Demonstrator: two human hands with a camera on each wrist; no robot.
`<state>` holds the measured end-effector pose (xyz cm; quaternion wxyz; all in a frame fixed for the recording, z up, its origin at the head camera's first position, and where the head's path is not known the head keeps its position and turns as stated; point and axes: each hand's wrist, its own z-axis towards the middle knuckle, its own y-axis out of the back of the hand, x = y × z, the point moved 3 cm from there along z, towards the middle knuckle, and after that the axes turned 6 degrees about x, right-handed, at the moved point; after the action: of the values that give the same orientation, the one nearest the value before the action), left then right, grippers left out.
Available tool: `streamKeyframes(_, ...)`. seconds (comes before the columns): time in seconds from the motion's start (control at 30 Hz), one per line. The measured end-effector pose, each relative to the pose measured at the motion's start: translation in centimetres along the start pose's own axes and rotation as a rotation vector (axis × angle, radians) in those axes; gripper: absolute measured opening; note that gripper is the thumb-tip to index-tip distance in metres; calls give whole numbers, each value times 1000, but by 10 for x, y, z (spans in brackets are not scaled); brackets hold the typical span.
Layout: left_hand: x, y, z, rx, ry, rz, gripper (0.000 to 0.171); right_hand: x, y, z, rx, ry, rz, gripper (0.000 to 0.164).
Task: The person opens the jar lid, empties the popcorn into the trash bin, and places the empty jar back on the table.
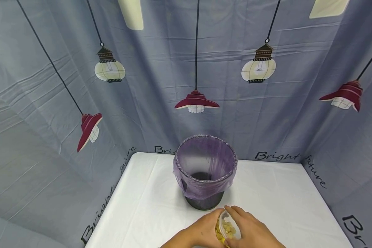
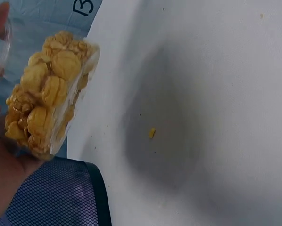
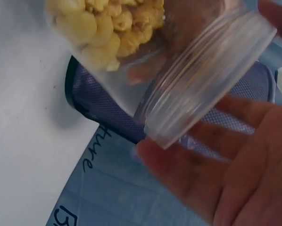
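Note:
A clear plastic jar (image 3: 127,89) part-filled with caramel popcorn (image 2: 51,89) is held tilted above the near part of the table. My left hand (image 1: 206,230) grips the jar's body from the left side. Over the jar's clear lid (image 3: 211,77), the thumb and fingers of my right hand (image 1: 251,228) curl around the rim. In the right wrist view the lid sits at the mouth of the jar, and part of my left hand shows through the plastic. The popcorn lies toward the jar's base.
A dark mesh waste bin (image 1: 204,203) with a purple liner (image 1: 201,187) stands on the white table (image 1: 276,193), just beyond the hands. A small yellow crumb (image 2: 152,133) lies on the tabletop. Grey-blue printed curtains (image 1: 155,86) surround the table.

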<state>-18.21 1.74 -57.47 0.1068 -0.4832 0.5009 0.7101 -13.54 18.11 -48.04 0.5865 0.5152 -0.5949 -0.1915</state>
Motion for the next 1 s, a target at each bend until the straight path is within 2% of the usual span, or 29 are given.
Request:
streamKeyframes(0.13,5,2,-2,75,-28,-126,98,3,2,-5,65,155,-36,97)
streamKeyframes(0.3,10,1,-2,124,-28,-231,93,7,6,-7,67,244,-95,99)
streamKeyframes(0.47,11,2,-2,111,-37,-236,98,4,8,-8,18,287,-112,97)
streamKeyframes(0.6,12,3,-4,71,-34,-165,100,-4,9,-11,-72,323,-142,94)
streamKeyframes(0.77,17,4,-5,30,4,-93,99,-23,21,-11,-109,205,-64,98)
streamKeyframes(0.87,18,4,-5,20,30,-72,100,-43,29,-6,-174,77,-27,98)
streamKeyframes(1.0,18,4,-6,0,43,-16,102,-86,30,6,-262,-124,-80,102)
